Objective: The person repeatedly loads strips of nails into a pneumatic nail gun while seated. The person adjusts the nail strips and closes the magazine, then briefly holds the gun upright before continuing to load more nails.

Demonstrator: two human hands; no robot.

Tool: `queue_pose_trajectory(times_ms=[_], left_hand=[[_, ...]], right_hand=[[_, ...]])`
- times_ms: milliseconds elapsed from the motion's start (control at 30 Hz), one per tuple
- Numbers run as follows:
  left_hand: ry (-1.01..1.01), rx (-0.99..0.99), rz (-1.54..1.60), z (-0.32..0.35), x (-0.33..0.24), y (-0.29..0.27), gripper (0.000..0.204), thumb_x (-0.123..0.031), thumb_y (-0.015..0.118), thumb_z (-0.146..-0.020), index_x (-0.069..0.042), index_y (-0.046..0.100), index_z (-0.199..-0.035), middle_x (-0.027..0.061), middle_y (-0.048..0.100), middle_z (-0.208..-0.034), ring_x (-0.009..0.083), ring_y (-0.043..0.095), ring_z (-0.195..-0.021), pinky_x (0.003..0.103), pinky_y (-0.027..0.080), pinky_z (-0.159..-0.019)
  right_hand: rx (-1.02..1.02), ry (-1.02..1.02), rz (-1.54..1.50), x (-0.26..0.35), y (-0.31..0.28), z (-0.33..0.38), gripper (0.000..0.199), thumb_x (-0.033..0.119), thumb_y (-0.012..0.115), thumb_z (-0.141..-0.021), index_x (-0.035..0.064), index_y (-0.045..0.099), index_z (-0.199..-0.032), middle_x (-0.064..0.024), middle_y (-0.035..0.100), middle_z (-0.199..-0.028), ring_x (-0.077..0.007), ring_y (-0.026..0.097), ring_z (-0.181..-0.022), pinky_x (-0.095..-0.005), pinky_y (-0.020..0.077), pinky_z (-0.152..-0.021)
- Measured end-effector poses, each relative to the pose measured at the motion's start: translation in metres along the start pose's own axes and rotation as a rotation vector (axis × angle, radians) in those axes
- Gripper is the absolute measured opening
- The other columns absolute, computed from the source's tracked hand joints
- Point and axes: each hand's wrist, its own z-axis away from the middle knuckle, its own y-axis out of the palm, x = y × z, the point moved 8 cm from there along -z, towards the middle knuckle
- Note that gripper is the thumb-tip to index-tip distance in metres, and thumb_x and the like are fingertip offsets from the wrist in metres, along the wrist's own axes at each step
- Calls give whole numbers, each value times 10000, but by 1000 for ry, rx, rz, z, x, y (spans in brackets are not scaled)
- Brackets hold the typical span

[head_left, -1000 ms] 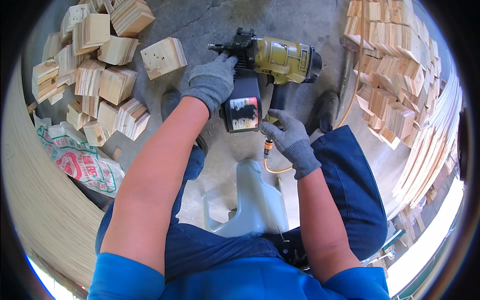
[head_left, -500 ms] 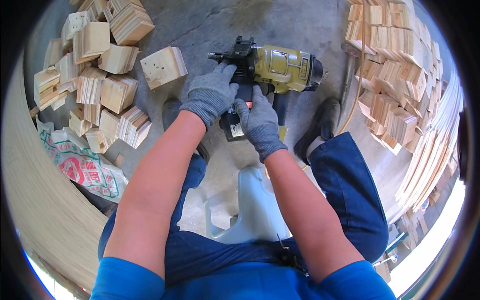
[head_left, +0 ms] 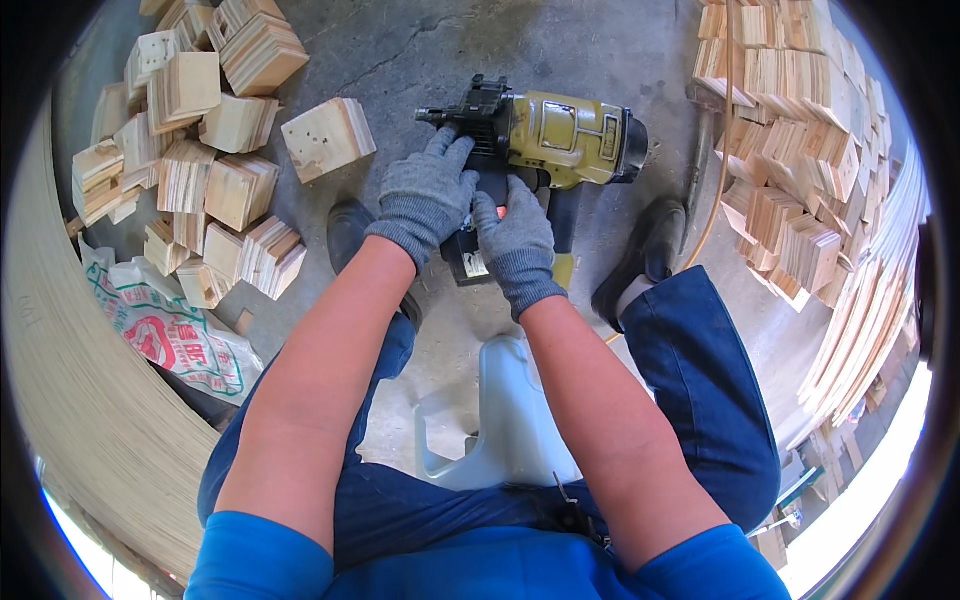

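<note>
Nail gun: The yellow-green nail gun (head_left: 565, 138) lies on the floor (head_left: 560, 45), with its thin nose (head_left: 432, 115) pointing left.
Left hand: The gloved left hand (head_left: 425, 195) is at the front of the nail gun. Its fingers are bent a little and touch the black part there. I cannot tell if they grip it.
Right hand: The gloved right hand (head_left: 515, 240) is on the near side of the nail gun, over its black case (head_left: 468, 265). Its fingers are close together, but I cannot tell if they pinch anything.
Nail danger: A nail could shoot out if air is in the gun and the trigger gets bumped. The loose wood block (head_left: 328, 140) is left of the nail gun, near its nose.
Finger danger: Both hands are close together, so a moving part could nip a finger.
Hose danger: The orange hose (head_left: 729, 100) runs right of the nail gun, so a foot could catch it.
Black case: The hands hide what is inside.
Bag: The white printed bag (head_left: 180, 335) is left of the nail gun and nearer the person. I cannot see inside.
</note>
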Motion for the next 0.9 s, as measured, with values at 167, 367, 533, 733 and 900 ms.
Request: queue_pose_trajectory(times_ms=[167,367,533,733,900], left_hand=[[70,-35,-43,0,-5,-1,450,-364,575,-959,-158,635,-1355,108,542,-1501,314,694,-1049,472,537,-925],[95,13,-120,-1,-12,-2,420,-343,546,-973,-184,642,-1350,94,562,-1490,280,711,-988,460,540,-849],[40,54,-125,0,-14,5,452,-332,539,-972,-193,595,-1398,95,523,-1526,286,717,-959,476,540,-837],[46,48,-141,0,-17,4,454,-305,544,-963,-179,593,-1397,110,523,-1518,291,718,-947,483,540,-838],[49,35,-107,2,-18,2,438,-290,552,-956,-169,615,-1373,112,527,-1507,293,702,-1000,478,540,-855]], right_hand=[[14,10,-10,0,0,0,669,461,640,-938,-27,548,-1387,-277,638,-1281,-425,630,-1173,-484,493,-1008],[10,-15,-15,-3,3,-2,662,444,634,-939,-32,538,-1390,-269,633,-1276,-423,620,-1171,-498,486,-1005],[19,-4,-13,-5,4,-2,658,436,632,-939,-26,534,-1397,-267,628,-1287,-422,613,-1184,-498,478,-1018],[26,-12,-22,-5,4,-3,639,414,619,-945,-21,527,-1404,-261,630,-1286,-420,608,-1192,-497,473,-1024],[12,-18,-13,-4,2,-1,632,405,622,-942,-19,530,-1403,-259,634,-1278,-419,609,-1191,-496,474,-1021]])
